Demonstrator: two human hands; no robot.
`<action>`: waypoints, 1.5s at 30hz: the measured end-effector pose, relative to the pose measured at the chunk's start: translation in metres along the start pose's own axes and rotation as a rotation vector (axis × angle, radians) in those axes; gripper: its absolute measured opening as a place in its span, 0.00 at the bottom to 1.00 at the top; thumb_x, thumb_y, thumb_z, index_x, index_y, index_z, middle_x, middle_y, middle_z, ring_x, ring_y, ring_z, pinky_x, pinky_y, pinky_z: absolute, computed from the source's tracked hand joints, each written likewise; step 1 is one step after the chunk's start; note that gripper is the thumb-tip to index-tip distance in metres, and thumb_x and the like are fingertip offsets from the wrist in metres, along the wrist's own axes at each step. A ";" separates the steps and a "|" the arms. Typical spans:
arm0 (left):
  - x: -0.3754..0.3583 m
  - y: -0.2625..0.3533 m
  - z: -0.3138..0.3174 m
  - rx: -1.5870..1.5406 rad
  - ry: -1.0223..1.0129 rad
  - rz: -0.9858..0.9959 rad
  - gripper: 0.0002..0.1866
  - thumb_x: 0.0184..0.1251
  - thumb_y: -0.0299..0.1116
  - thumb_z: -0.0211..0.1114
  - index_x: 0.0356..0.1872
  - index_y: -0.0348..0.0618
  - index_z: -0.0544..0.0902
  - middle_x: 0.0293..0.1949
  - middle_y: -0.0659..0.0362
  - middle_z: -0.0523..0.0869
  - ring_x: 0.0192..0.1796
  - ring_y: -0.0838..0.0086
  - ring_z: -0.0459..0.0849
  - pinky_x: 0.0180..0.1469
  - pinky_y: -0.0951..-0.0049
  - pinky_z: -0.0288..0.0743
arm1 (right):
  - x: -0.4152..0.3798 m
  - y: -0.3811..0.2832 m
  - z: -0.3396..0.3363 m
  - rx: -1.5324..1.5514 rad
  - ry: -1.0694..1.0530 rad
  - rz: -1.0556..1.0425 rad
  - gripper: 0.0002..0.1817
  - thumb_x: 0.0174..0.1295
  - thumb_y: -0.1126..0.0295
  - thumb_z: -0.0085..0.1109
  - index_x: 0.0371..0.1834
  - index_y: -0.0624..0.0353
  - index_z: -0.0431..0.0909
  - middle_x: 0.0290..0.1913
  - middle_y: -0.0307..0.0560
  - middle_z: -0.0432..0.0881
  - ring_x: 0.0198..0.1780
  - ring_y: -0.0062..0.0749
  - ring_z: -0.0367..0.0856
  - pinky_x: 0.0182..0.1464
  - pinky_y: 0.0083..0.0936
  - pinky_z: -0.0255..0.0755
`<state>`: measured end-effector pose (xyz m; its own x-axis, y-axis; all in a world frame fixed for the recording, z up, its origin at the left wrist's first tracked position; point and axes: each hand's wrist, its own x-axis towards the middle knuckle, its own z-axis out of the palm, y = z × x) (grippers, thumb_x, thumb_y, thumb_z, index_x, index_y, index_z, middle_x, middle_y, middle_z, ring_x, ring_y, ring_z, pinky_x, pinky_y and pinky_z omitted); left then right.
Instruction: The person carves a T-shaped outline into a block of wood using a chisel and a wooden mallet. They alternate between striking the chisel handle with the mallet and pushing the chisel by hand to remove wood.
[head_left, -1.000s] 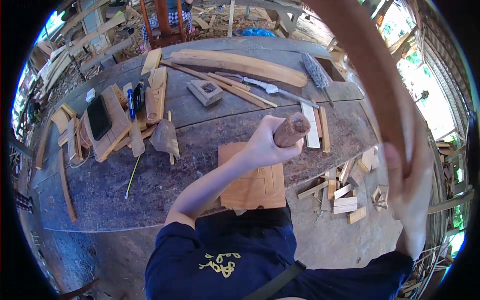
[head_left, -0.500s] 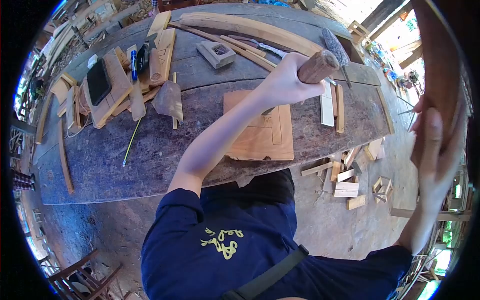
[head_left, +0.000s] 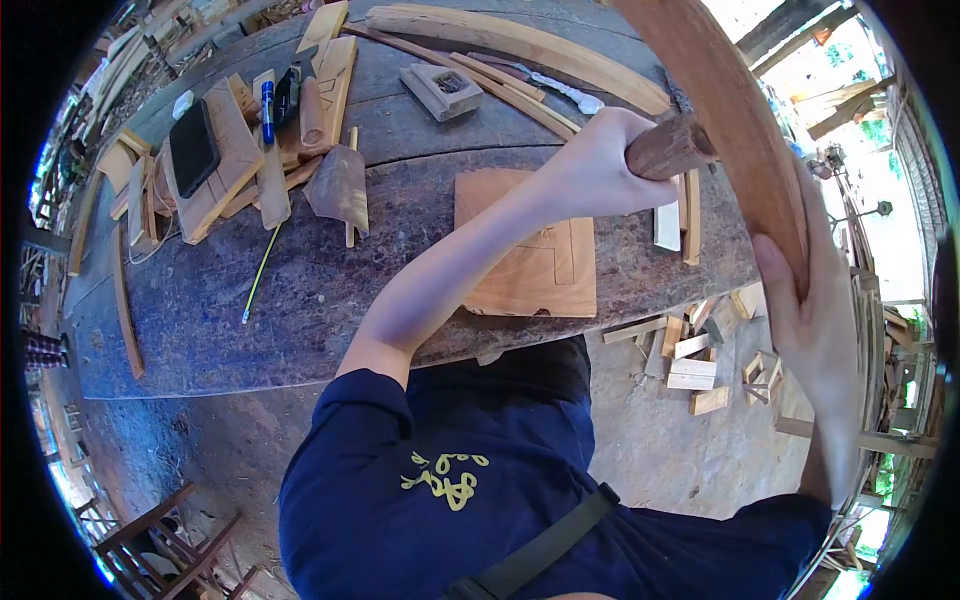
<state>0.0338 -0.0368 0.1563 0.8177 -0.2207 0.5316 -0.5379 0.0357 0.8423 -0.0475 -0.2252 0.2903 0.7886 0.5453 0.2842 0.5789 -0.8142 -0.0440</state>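
The left hand (head_left: 603, 168) is wrapped tightly round a thick, rounded wooden handle (head_left: 662, 150), brown and rough at its butt end, above the far part of a flat board (head_left: 525, 285). The board is smooth, reddish-tan and roughly square, with a stepped outline drawn in dark lines and a small dark nick in its near edge; it lies on the worktop (head_left: 215, 335), near the edge closest to the person. Whatever extends below the handle is hidden by the fist. The right hand (head_left: 805, 300) grips a long, heavy wooden bar (head_left: 735, 105), slightly curved and streaked with grain, its thumb along one side. The bar passes just beside the handle's butt in this view; whether they touch, I cannot tell.

The worktop is dark, scuffed and blotched, with a seam between planks. On it lie a pale bowed plank (head_left: 530, 52), a squat grey block (head_left: 440, 92) with a hollow in its top, a glossy black phone (head_left: 194, 150) and a slim blue marker (head_left: 267, 112).
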 end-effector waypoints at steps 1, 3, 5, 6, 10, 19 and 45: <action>-0.001 0.001 0.001 0.006 0.002 -0.035 0.12 0.54 0.30 0.65 0.17 0.40 0.72 0.14 0.67 0.73 0.18 0.85 0.72 0.22 0.79 0.65 | 0.003 0.002 -0.003 0.015 -0.055 0.043 0.26 0.70 0.63 0.47 0.69 0.61 0.61 0.60 0.64 0.73 0.61 0.48 0.74 0.62 0.37 0.63; 0.000 0.002 0.002 -0.003 0.002 -0.041 0.12 0.54 0.30 0.65 0.18 0.40 0.73 0.14 0.66 0.73 0.18 0.85 0.72 0.22 0.78 0.66 | 0.004 0.010 -0.013 0.026 -0.107 0.082 0.26 0.70 0.64 0.47 0.69 0.61 0.59 0.61 0.63 0.72 0.62 0.48 0.72 0.64 0.37 0.62; 0.002 0.001 0.000 -0.013 0.008 -0.049 0.11 0.54 0.30 0.65 0.18 0.40 0.73 0.14 0.66 0.73 0.18 0.85 0.73 0.22 0.78 0.66 | -0.001 0.019 -0.020 -0.204 0.018 0.024 0.26 0.71 0.65 0.45 0.70 0.62 0.58 0.62 0.61 0.72 0.63 0.46 0.71 0.65 0.37 0.61; 0.002 0.001 0.000 -0.037 0.004 -0.053 0.11 0.53 0.30 0.65 0.18 0.40 0.73 0.14 0.66 0.73 0.18 0.85 0.73 0.22 0.78 0.66 | -0.001 0.027 -0.019 -0.222 0.285 -0.048 0.25 0.72 0.59 0.45 0.66 0.64 0.65 0.56 0.58 0.78 0.58 0.40 0.77 0.61 0.31 0.67; 0.002 -0.006 -0.001 -0.054 -0.021 -0.010 0.10 0.52 0.30 0.66 0.19 0.39 0.74 0.15 0.67 0.73 0.18 0.85 0.72 0.22 0.79 0.65 | -0.008 0.026 -0.017 0.188 0.322 0.219 0.29 0.68 0.50 0.51 0.61 0.65 0.70 0.44 0.58 0.82 0.45 0.33 0.82 0.52 0.24 0.72; -0.001 0.003 -0.001 -0.047 -0.022 -0.051 0.11 0.51 0.31 0.66 0.18 0.37 0.74 0.15 0.67 0.71 0.19 0.85 0.70 0.23 0.77 0.63 | 0.004 0.021 -0.033 -0.141 0.250 0.102 0.26 0.71 0.54 0.47 0.60 0.65 0.70 0.47 0.54 0.81 0.47 0.31 0.79 0.52 0.24 0.70; 0.001 -0.002 0.001 -0.070 -0.038 -0.037 0.11 0.51 0.29 0.66 0.18 0.37 0.74 0.16 0.68 0.71 0.21 0.87 0.68 0.24 0.78 0.60 | -0.014 0.003 -0.036 0.482 0.386 0.260 0.16 0.67 0.58 0.46 0.34 0.62 0.71 0.26 0.39 0.72 0.26 0.17 0.70 0.27 0.15 0.65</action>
<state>0.0356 -0.0377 0.1549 0.8276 -0.2598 0.4976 -0.4911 0.0942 0.8660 -0.0641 -0.2422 0.3206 0.8359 0.1603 0.5250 0.4788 -0.6806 -0.5545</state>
